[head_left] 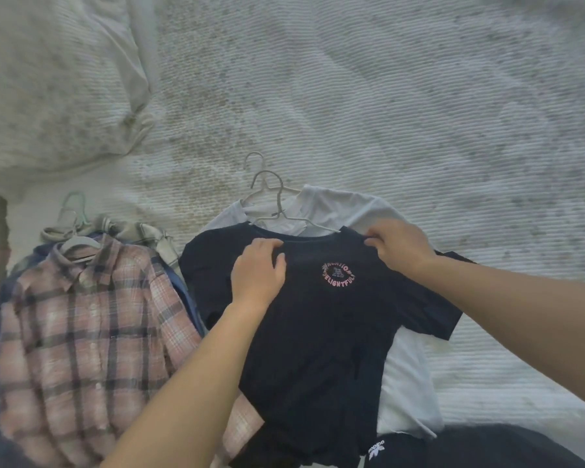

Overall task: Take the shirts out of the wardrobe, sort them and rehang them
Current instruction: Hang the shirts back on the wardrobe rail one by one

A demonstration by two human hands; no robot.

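Note:
A black T-shirt [321, 336] with a round pink logo lies on the bed, on top of a pale grey T-shirt [348, 207]. Two white wire hangers [277, 201] stick out above its collar. My left hand [257, 275] grips the black shirt's collar near the middle. At the shirt's right shoulder seam my right hand [399, 244] pinches the cloth. To the left lies a pink plaid shirt [85, 342] on a white hanger [78, 244], stacked over other shirts.
The bed's white textured cover [385, 96] fills the view behind the shirts. A rumpled pillow [54, 79] lies at the upper left. My dark trousers with a white logo [379, 449] show at the bottom edge.

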